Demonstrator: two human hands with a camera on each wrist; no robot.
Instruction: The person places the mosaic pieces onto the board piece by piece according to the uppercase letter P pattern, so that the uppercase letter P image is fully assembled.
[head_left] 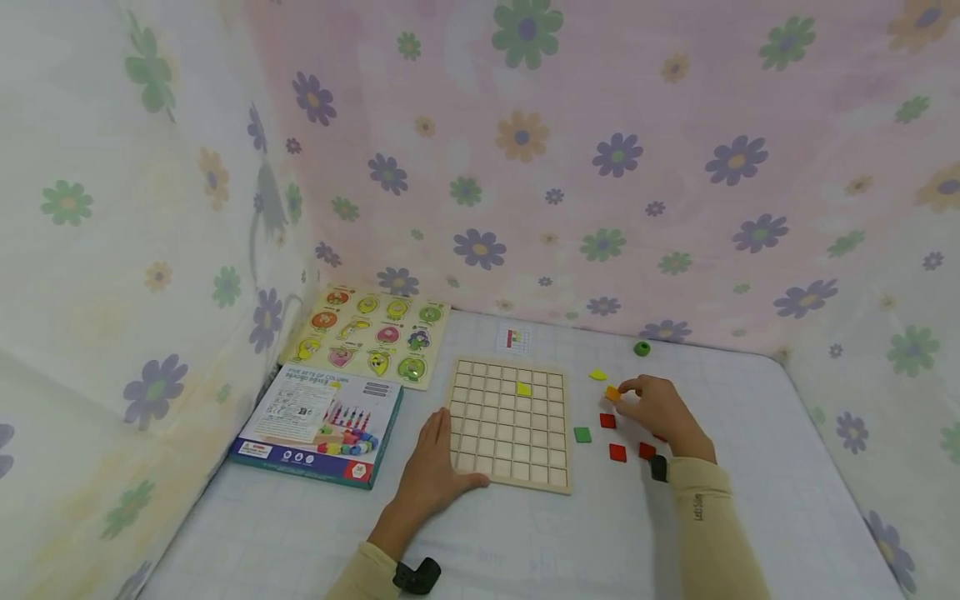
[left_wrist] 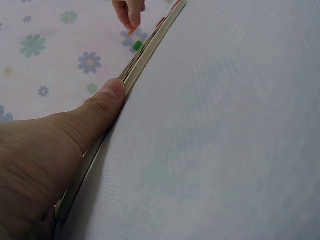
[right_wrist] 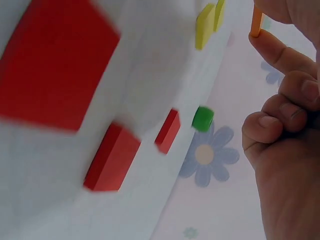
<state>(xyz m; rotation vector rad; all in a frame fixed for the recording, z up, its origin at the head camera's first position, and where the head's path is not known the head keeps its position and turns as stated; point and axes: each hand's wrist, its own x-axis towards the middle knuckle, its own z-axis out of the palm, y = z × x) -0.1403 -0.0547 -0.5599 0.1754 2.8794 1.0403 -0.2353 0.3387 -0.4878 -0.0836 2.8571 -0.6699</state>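
Observation:
A wooden grid board [head_left: 507, 425] lies on the table. My left hand [head_left: 431, 471] rests at its near left corner, fingers straight along the left side and thumb on the near edge. The left wrist view shows the thumb [left_wrist: 107, 97] against the board's edge. A yellow piece [head_left: 523, 389] sits in a cell near the board's far side. To the right of the board, my right hand [head_left: 666, 412] pinches a thin orange tile [head_left: 612, 393] between thumb and index finger, above the table. In the right wrist view the orange tile [right_wrist: 256, 22] is seen edge-on.
Several red tiles [head_left: 617, 452], a green tile [head_left: 582, 435] and a yellow piece [head_left: 597, 375] lie right of the board. Farther back are a green bead [head_left: 642, 348] and a pattern card [head_left: 516, 338]. A fruit puzzle [head_left: 356, 333] and a boxed toy [head_left: 318, 425] lie left.

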